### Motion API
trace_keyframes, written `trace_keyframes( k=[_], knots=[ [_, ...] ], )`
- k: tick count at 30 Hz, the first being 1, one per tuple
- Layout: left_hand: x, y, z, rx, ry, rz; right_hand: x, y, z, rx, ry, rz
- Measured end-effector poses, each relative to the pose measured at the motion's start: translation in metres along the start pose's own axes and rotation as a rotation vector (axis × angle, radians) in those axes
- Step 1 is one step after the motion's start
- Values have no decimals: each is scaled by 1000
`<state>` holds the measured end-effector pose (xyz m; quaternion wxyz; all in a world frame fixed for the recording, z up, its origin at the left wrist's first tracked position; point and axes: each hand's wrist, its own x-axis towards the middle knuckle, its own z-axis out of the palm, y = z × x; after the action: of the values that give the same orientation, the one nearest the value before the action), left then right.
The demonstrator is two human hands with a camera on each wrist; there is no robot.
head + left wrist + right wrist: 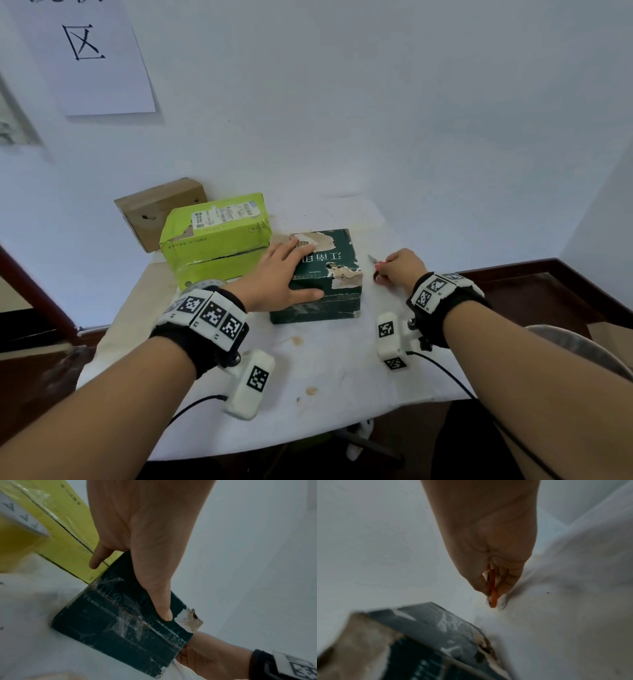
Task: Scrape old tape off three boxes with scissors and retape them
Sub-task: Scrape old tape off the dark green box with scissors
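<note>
A dark green box point(329, 284) with torn patches sits mid-table; crinkled old clear tape point(126, 615) runs along its near side seam. My left hand point(281, 274) lies flat on its top, fingers straight, thumb along the near top edge. In the left wrist view the left hand's thumb point(161, 601) rests on the box point(102, 631). Just right of the box my right hand point(399, 269) grips red-handled scissors point(376, 264), blades pointing away, low over the cloth. The right wrist view shows the scissors' red handle point(493, 595) held in the curled fingers, beside the box point(428, 635).
A lime-green box point(215, 243) touches the dark box's left side, and a brown cardboard box point(161, 209) stands behind it by the wall. A tape roll point(205, 284) lies by my left wrist. The white tablecloth point(308, 370) shows stains; wall close behind.
</note>
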<state>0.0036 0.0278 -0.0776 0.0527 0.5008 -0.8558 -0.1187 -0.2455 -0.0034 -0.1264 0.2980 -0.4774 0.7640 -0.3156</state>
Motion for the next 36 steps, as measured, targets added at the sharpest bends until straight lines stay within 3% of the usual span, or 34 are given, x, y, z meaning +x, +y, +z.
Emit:
trace_keyframes(
  k=[4,9,12,22,32,36],
  knots=[
    [-2,3,-3,9,-35,-19,-17,1,-9,474,45,7],
    [0,14,-18,137,-59,-88,-31,-17,-31,809,181,2],
    [6,19,-21,64,-47,-73,-44,-29,-43,929,211,-65],
    [4,19,1,22,22,-61,-85,-48,-42,557,207,-480],
    [4,20,0,34,0,-83,-97,-53,-36,192,273,-680],
    [6,18,2,34,3,-87,-98,-56,-32,160,249,-731]
  ],
)
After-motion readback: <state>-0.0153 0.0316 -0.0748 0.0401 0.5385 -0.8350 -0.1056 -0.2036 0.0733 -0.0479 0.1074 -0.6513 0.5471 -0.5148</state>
